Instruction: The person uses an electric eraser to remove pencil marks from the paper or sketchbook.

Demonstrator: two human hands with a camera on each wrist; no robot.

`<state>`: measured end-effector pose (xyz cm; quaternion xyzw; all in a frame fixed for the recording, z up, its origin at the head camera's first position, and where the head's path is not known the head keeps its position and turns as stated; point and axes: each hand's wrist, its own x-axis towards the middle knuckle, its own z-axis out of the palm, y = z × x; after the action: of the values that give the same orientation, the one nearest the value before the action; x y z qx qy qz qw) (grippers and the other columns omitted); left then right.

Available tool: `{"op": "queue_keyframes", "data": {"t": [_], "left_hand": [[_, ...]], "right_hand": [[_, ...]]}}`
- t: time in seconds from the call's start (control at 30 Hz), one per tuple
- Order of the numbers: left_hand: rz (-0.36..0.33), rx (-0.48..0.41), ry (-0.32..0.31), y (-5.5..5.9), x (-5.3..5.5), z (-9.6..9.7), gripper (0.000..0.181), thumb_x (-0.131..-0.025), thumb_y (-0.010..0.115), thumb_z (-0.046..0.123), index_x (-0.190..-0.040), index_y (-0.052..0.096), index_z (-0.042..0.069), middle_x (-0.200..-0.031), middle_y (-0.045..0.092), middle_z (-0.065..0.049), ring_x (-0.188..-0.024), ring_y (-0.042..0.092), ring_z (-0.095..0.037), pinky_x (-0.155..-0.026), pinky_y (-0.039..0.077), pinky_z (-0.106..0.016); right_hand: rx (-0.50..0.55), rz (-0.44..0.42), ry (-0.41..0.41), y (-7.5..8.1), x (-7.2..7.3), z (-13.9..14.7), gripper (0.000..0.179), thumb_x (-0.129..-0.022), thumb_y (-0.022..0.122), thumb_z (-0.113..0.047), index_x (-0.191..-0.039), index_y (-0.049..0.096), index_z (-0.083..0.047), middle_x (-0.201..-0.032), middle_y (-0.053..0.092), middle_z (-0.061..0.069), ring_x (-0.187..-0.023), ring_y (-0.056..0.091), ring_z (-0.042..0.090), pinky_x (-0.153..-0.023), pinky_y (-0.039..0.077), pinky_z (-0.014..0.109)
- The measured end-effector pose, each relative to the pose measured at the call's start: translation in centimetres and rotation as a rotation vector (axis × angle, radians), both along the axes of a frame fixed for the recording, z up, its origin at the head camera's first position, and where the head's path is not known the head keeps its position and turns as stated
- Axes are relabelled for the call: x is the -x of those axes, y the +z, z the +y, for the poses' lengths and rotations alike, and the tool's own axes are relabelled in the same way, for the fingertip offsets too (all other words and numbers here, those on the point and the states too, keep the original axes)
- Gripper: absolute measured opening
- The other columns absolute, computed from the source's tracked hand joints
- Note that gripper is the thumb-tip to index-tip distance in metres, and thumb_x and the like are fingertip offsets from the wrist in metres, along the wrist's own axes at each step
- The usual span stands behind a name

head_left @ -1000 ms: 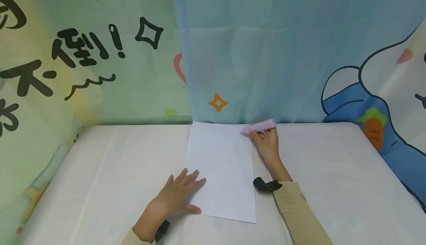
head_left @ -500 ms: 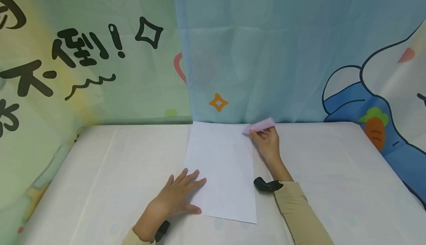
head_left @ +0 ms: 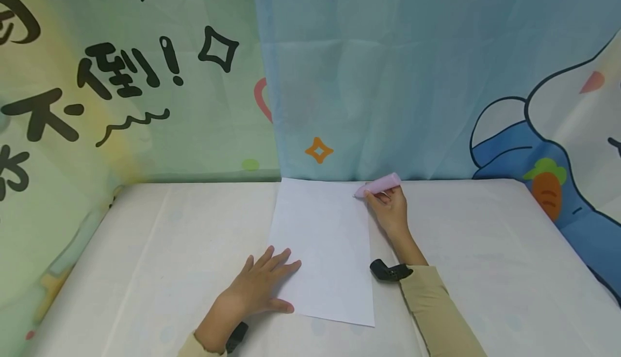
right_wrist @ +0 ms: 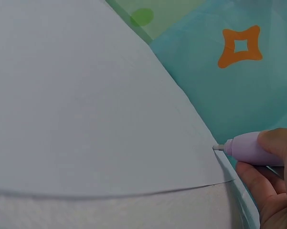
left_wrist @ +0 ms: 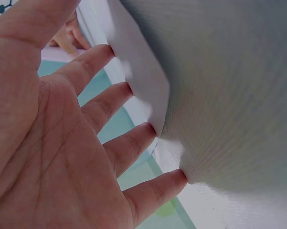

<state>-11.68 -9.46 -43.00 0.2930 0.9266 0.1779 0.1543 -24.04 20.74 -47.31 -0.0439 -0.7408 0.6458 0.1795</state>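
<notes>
A white sheet of paper (head_left: 320, 249) lies upright on the table, its far edge at the table's back edge. My left hand (head_left: 257, 284) rests with spread fingers at the sheet's lower left; in the left wrist view, fingertips (left_wrist: 122, 89) touch the paper. Between thumb and fingers, my right hand (head_left: 392, 211) pinches a thick lilac pen (head_left: 383, 183) at the sheet's far right corner. The pen's narrow pale tip (right_wrist: 219, 147) is at the paper's edge in the right wrist view. No marks show on the sheet.
A white cloth covers the table (head_left: 170, 254). Behind it hangs a printed backdrop (head_left: 339, 76), green at left and blue at right, close to the pen and the right hand. Each wrist wears a black device, one of them the right wrist camera (head_left: 390, 270).
The pen's tip has shifted very slightly to the right with the right hand. The left hand and the sheet stay in place.
</notes>
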Motion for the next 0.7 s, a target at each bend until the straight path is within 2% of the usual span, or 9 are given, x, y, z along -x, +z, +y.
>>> {"op": "queue_keyframes", "data": {"t": [0.17, 0.4, 0.7], "left_hand": [[-0.008, -0.005, 0.003, -0.08, 0.01, 0.02, 0.081, -0.078, 0.077, 0.043, -0.147, 0.044, 0.016, -0.156, 0.035, -0.011, -0.145, 0.024, -0.041, -0.108, 0.024, -0.069], [-0.022, -0.01, 0.008, 0.02, -0.02, 0.03, 0.081, -0.078, 0.077, 0.042, -0.147, 0.044, 0.016, -0.156, 0.034, -0.01, -0.145, 0.023, -0.041, -0.109, 0.023, -0.069], [-0.02, -0.01, 0.006, -0.09, 0.04, 0.02, 0.081, -0.078, 0.076, 0.043, -0.147, 0.044, 0.016, -0.157, 0.034, -0.011, -0.145, 0.023, -0.041, -0.109, 0.022, -0.069]], "right_hand": [[0.001, -0.035, 0.009, 0.06, 0.0, 0.04, 0.043, -0.087, 0.062, 0.012, -0.123, 0.04, 0.014, -0.117, 0.055, 0.03, -0.082, 0.055, -0.011, -0.078, 0.046, 0.005], [-0.021, -0.018, 0.013, -0.02, -0.03, 0.14, 0.042, -0.086, 0.063, 0.013, -0.122, 0.041, 0.015, -0.117, 0.056, 0.033, -0.082, 0.055, -0.012, -0.079, 0.046, 0.005], [-0.024, -0.075, 0.003, 0.06, -0.08, 0.39, 0.047, -0.089, 0.064, 0.007, -0.128, 0.038, 0.013, -0.123, 0.055, 0.028, -0.087, 0.056, -0.006, -0.081, 0.045, 0.004]]}}
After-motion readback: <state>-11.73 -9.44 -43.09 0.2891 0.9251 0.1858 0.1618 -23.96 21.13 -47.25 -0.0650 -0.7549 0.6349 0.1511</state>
